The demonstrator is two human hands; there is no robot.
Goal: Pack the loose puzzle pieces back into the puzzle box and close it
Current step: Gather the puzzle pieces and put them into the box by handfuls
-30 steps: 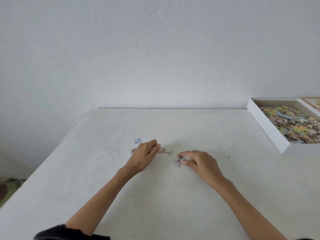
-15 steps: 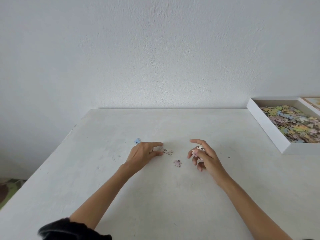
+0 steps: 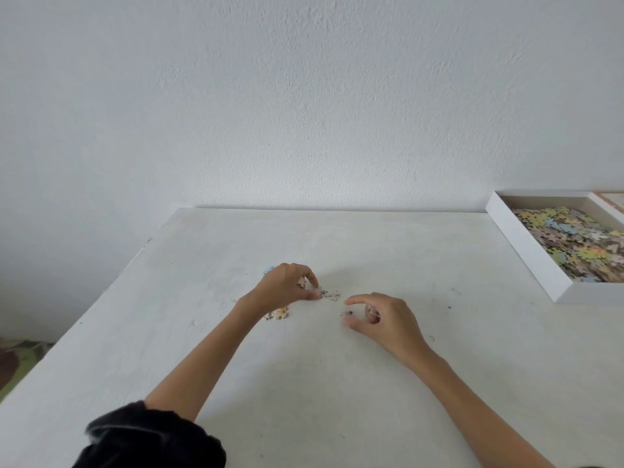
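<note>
The white puzzle box [image 3: 526,246] stands open at the table's far right, holding several pastel pieces [image 3: 574,241]. My left hand [image 3: 285,287] pinches a small pinkish puzzle piece [image 3: 301,282] between thumb and fingers. Right by its fingertips, two joined pieces [image 3: 332,294] lie on the table. Another piece [image 3: 279,314] lies under my left wrist, and a blue piece [image 3: 268,270] peeks out behind that hand. My right hand [image 3: 383,320] hovers with thumb and forefinger apart around a small dark-speckled piece [image 3: 347,313]. Its other fingers are curled; whether they hold anything is unclear.
The white table [image 3: 304,383] meets a white wall at the back. Its left edge drops off to a patterned floor [image 3: 17,359]. A tan sheet or lid [image 3: 613,199] shows behind the box at the frame's right edge.
My right hand lifted with a piece, then came back down over the small piece on the table. My left hand drew back slightly and now pinches a piece; another piece shows below its wrist.
</note>
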